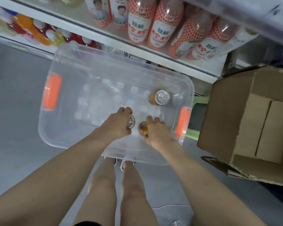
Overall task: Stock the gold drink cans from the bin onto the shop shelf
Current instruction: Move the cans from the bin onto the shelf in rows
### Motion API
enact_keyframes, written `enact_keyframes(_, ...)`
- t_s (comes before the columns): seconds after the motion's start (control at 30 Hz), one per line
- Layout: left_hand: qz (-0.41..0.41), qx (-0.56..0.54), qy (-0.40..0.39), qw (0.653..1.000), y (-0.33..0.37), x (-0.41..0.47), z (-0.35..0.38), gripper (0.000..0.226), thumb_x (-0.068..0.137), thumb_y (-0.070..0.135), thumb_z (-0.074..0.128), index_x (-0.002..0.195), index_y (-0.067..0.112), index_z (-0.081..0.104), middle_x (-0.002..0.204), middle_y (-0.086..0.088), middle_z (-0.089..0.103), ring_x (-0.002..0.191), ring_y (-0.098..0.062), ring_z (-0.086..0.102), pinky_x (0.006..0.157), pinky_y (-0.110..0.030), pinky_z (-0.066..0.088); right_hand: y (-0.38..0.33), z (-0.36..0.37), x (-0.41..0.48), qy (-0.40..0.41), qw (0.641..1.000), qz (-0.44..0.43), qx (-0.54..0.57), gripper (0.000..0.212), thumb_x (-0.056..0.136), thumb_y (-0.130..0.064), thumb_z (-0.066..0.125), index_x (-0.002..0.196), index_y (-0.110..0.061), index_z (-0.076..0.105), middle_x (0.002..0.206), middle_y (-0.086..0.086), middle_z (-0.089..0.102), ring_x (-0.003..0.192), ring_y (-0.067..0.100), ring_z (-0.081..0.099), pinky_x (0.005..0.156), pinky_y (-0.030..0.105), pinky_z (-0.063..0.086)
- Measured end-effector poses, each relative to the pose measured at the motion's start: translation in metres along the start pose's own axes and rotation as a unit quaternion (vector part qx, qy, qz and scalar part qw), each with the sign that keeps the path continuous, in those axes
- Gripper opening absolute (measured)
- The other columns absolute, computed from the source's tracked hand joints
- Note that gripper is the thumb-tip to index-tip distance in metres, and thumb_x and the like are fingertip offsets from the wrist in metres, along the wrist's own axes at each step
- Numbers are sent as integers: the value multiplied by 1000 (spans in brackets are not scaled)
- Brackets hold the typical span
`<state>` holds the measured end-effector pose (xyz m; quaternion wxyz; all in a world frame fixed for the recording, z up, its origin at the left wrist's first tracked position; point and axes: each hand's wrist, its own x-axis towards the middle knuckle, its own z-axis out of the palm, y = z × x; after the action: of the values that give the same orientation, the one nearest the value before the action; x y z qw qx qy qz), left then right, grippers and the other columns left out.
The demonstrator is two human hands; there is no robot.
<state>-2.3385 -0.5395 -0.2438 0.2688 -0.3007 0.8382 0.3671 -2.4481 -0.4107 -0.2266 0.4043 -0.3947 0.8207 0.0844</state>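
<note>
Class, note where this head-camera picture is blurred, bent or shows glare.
Head view: wide-angle distortion bows the shelf edge; the upper-left bottles are smeared; glare spots sit on the red-netted bottles; the bin floor looks milky; the loose gold can is fairly sharp.

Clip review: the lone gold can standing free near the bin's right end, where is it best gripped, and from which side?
Probably from above. The free can stands upright, lid up, down inside the clear bin, whose walls block a level approach. Close the grip round its upper side wall just under the rim; nothing touches it, so there is room all round.
</note>
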Motion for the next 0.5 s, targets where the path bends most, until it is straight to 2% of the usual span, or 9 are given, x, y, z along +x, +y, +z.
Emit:
enact_keyframes(0.1,-24,-71,60,995,0,-25,-32,60,73,23,71,124,18,40,119,-4,52,94,-33,59,76,-31,42,-3,-26,-23,50,994,-8,95,53,81,-22,68,126,-14,41,117,12,49,102,37,58,83,36,44)
enact_keyframes(0.2,-48,-129,118,983,7,-60,-72,55,72,27,72,117,21,41,109,1,57,93,-27,58,73,-30,40,-7,-65,-52,88,976,-37,195,61,77,-25,73,129,-19,42,120,6,53,105,25,56,89,31,44)
enact_keyframes(0.3,-46,-171,177,968,21,-99,-115,69,60,56,66,119,28,44,109,6,56,92,-17,56,76,-30,40,-16,-109,-80,123,950,-58,279,67,72,-26,78,129,-22,43,116,2,56,100,14,54,83,19,39)
enact_keyframes(0.37,-20,-191,229,954,35,-130,-143,85,50,67,56,124,27,48,115,8,51,94,-12,52,82,-27,41,-26,-138,-102,154,934,-79,313,67,68,-33,80,125,-29,45,113,-1,56,102,15,57,88,25,46)
enact_keyframes(0.43,0,-209,272,939,49,-159,-170,80,53,60,64,124,27,49,116,11,48,94,-6,49,80,-17,37,-37,-168,-126,190,914,-110,340,60,67,-38,79,119,-33,48,107,-11,57,102,14,58,88,34,51)
enact_keyframes(0.5,15,-213,313,926,61,-185,-195,70,62,45,76,123,27,47,114,11,52,95,-6,51,79,-18,39,-48,-200,-150,236,899,-150,338,52,71,-43,75,116,-35,50,107,-13,61,101,11,60,85,35,51)
